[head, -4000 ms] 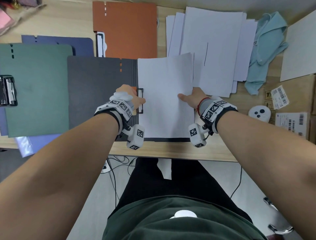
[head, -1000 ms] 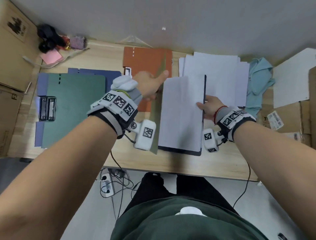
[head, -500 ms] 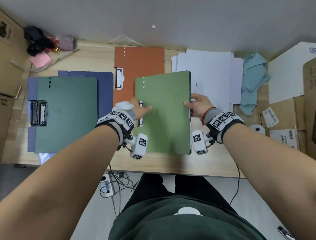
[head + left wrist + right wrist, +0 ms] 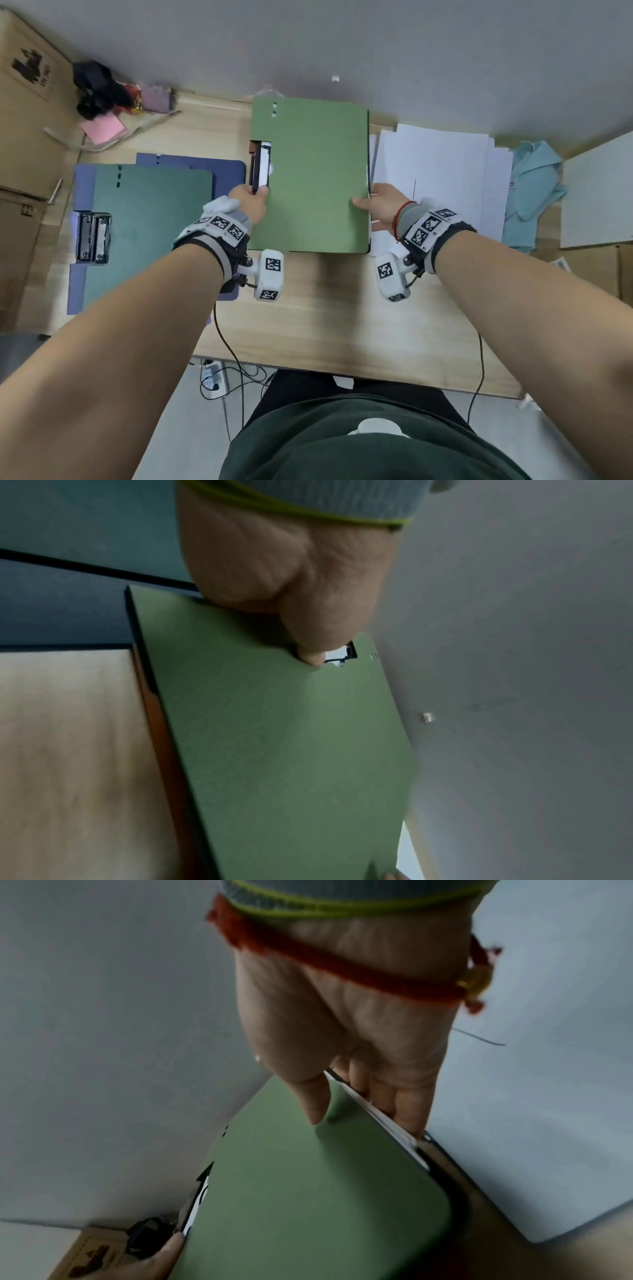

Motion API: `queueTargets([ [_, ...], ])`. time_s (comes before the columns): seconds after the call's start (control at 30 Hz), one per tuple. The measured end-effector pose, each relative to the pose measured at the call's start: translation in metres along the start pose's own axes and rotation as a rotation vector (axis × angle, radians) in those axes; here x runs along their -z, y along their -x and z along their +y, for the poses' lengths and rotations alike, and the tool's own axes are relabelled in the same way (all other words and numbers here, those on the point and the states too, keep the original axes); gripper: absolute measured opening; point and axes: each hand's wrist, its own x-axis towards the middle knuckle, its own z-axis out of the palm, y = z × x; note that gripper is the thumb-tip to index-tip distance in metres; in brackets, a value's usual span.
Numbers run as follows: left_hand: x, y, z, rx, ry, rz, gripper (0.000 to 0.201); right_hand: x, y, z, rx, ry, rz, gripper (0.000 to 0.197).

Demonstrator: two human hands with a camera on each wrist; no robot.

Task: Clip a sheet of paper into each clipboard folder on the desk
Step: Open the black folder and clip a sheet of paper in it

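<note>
A closed light-green clipboard folder (image 4: 315, 171) lies flat at the back of the desk, over the orange folder, of which only a thin edge (image 4: 161, 737) shows. My left hand (image 4: 251, 202) grips its left edge just below the clip cut-out, where white paper shows (image 4: 337, 656). My right hand (image 4: 376, 204) holds the right edge, thumb on the cover (image 4: 315, 1104) and fingers underneath. A stack of loose white paper (image 4: 445, 171) lies to the right. A dark-green folder (image 4: 150, 233) with a black clip (image 4: 92, 236) rests on a blue folder (image 4: 205, 164) at left.
A light-blue cloth (image 4: 534, 188) and a white board (image 4: 599, 192) lie at the far right. Cardboard boxes (image 4: 24, 137) stand along the left side. A pink note (image 4: 102, 128) and dark clutter sit at the back left. Bare desk wood (image 4: 325, 308) lies in front of me.
The cover was swung shut over the clipped sheet. Both hands then moved the closed green folder away from me to the back, onto the orange folder.
</note>
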Motion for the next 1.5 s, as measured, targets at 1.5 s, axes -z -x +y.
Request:
queueTargets([
  [1.5, 0.039, -0.046, -0.066, 0.097, -0.323, 0.075, 0.057, -0.109, -0.036, -0.054, 0.075, 0.273, -0.042, 0.03],
])
